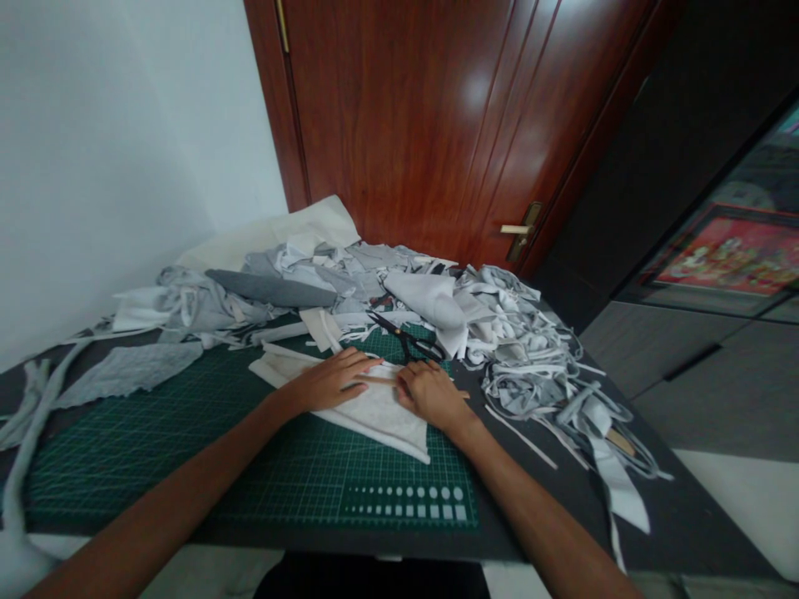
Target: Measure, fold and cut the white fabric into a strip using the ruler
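Currently, your left hand (340, 378) lies loosely open and your right hand (434, 395) curls, grip unclear, at the thin brown strip (382, 380) over off-white fabric (380, 412) on the green gridded mat (187, 433); uneven pressure could skew the strip.

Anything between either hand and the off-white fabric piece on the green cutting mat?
Partly: a thin tan strip lies on the fabric and runs under the right hand. Nothing visible blocks the left hand. Black-handled scissors lie just beyond, not between.
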The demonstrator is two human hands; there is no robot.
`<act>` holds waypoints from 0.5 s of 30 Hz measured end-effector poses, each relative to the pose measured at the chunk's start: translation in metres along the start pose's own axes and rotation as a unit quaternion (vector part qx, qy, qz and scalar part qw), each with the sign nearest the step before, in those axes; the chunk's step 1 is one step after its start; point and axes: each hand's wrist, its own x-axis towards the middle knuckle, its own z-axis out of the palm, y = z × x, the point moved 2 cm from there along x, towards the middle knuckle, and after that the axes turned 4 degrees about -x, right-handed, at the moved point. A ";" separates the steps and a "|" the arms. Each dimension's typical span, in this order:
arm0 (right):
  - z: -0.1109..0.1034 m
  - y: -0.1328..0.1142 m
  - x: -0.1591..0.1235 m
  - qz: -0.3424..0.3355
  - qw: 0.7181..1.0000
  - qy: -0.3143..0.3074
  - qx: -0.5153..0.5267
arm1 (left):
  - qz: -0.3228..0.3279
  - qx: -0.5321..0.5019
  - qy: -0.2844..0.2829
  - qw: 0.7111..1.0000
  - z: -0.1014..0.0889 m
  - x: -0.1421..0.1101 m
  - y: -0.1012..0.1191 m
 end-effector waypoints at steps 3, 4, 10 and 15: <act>0.004 0.005 0.004 0.006 1.000 0.008 0.001 | -0.013 0.017 0.021 1.000 -0.002 0.003 0.000; 0.005 0.007 0.005 0.003 1.000 0.009 0.006 | -0.019 0.025 0.027 0.999 -0.004 0.004 0.001; -0.001 0.005 -0.003 -0.029 0.999 0.007 0.044 | -0.032 0.052 0.025 0.998 -0.003 -0.010 0.056; 0.002 -0.026 -0.006 -0.055 0.994 0.008 0.091 | -0.133 0.027 0.063 0.989 0.020 -0.032 0.119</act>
